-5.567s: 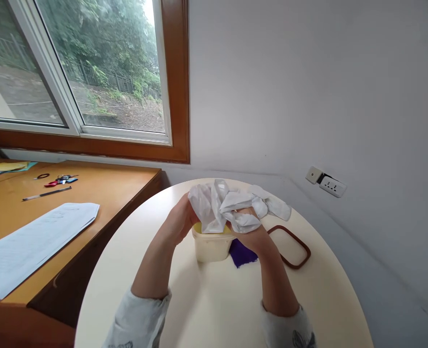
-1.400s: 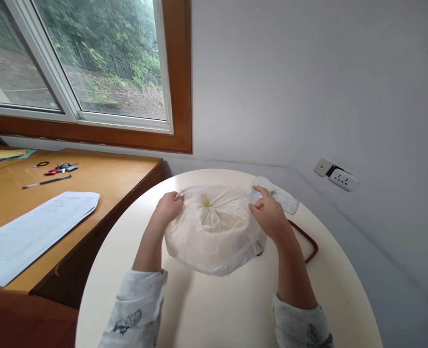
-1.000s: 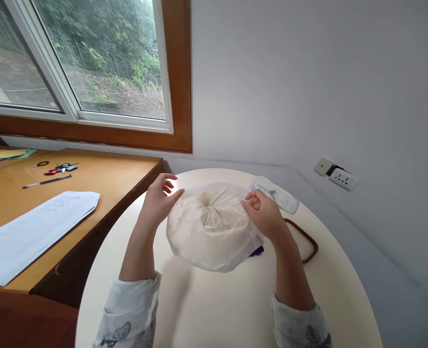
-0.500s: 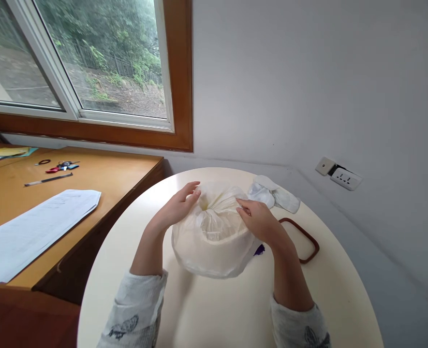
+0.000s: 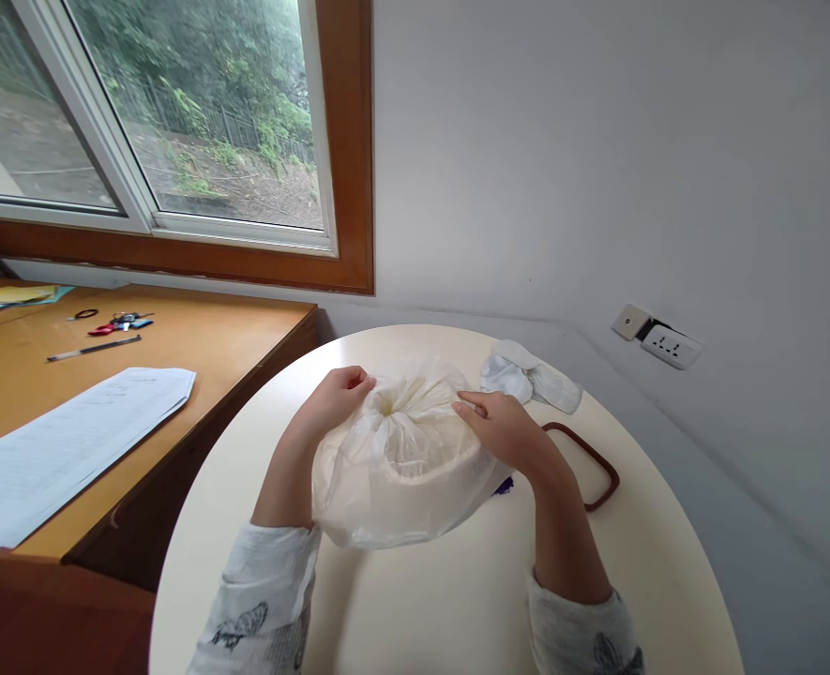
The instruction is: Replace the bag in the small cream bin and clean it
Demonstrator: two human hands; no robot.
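Note:
A translucent white plastic bag [image 5: 400,497] is draped over a pale rounded form on the round table, its middle gathered and twisted inward. What lies beneath the film is hard to make out. At the bag's far left edge, my left hand [image 5: 337,398] pinches the film between thumb and fingers. My right hand [image 5: 499,422] grips the film on the right side, thumb and index finger close together. Just past my right wrist lies a brown rounded frame [image 5: 611,478]. A small purple thing [image 5: 505,486] peeks out beside the bag.
Crumpled white plastic [image 5: 531,375] rests at the back right of the round table [image 5: 429,609]. To the left, a wooden desk [image 5: 246,323] carries papers [image 5: 83,445], a pen [image 5: 95,349] and keys [image 5: 129,322]. A wall with a socket [image 5: 670,347] stands behind.
My left hand has shifted left and its fingers have closed on the film. The bag is drawn wider to the left. My right hand has barely moved.

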